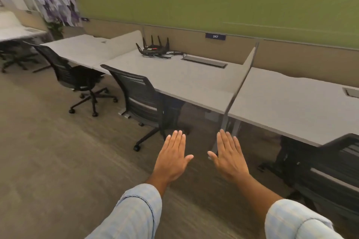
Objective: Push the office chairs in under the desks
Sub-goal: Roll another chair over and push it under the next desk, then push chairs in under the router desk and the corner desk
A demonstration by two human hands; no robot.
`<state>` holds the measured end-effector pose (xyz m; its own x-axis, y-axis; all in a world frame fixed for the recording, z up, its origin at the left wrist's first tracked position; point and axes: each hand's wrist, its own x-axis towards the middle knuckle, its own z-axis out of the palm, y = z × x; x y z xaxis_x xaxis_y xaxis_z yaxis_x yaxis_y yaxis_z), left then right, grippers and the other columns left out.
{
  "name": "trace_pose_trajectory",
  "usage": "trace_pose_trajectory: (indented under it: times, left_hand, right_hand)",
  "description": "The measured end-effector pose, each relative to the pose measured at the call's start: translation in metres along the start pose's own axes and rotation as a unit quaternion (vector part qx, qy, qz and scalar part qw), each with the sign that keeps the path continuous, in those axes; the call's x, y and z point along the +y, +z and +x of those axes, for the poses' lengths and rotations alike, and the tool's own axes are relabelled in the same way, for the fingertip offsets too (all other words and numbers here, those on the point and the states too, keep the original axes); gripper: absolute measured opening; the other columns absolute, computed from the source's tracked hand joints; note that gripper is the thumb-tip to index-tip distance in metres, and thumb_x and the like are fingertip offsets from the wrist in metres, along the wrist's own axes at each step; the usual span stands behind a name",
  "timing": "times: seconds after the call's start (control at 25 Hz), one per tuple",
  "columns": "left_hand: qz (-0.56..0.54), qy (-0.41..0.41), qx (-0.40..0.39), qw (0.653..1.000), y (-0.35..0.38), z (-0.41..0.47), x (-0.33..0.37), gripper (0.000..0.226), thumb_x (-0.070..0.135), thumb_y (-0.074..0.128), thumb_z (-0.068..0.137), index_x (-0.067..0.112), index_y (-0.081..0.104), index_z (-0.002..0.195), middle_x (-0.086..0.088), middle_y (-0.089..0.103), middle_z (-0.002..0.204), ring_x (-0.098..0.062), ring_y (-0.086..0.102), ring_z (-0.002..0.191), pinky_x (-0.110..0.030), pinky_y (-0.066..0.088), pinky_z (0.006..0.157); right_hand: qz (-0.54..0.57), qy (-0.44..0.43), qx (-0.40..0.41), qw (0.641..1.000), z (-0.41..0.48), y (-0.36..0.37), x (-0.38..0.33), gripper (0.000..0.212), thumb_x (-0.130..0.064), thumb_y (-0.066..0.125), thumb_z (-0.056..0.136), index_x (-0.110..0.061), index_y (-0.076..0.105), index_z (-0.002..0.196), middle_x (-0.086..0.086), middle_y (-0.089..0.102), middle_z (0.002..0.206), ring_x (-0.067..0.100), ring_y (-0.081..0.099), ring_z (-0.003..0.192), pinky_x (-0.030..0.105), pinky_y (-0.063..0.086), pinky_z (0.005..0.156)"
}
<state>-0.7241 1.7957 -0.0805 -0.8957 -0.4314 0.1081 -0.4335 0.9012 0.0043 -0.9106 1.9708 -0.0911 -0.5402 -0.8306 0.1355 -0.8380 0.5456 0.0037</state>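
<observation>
Head view is showing both hands hovering flat at lower centre, touching nothing: the left hand (173,158) and right hand (229,158) are spreading their fingers, palms down, likely readying for a push. Three black mesh-backed office chairs are showing clearly: the middle chair (142,99) is sitting partly under the long grey desk (186,77), the left chair (71,73) is standing out from its desk, and the right chair (326,169) is sitting at the right edge. One black antennaed router (154,48) is resting on the desk.
</observation>
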Motion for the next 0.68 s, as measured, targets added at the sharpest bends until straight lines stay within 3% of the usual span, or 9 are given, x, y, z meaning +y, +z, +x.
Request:
trace_pose_trajectory:
  times: [0.24,0.68]
  left_hand:
    - [0.02,-0.099,-0.003,0.995,-0.001,-0.039,-0.104,0.087,0.067,0.021,0.107,0.005,0.005,0.167,-0.017,0.003,0.177,-0.031,-0.005,0.164,-0.05,0.005,0.133]
    - [0.036,-0.21,0.011,0.977,-0.013,-0.025,-0.292,0.085,0.062,0.024,0.109,0.005,0.001,0.167,-0.018,-0.001,0.177,-0.031,-0.009,0.164,-0.048,0.001,0.133]
  right_hand:
    - [0.002,-0.096,-0.003,0.995,0.062,0.011,-0.109,0.088,-0.073,-0.002,0.104,-0.011,-0.008,0.166,0.012,-0.015,0.174,0.025,-0.025,0.157,0.044,-0.022,0.124]
    - [0.04,-0.203,0.022,0.978,0.223,0.038,-0.27,0.088,-0.073,0.002,0.105,-0.011,-0.003,0.168,0.011,-0.013,0.175,0.024,-0.024,0.158,0.043,-0.021,0.124]
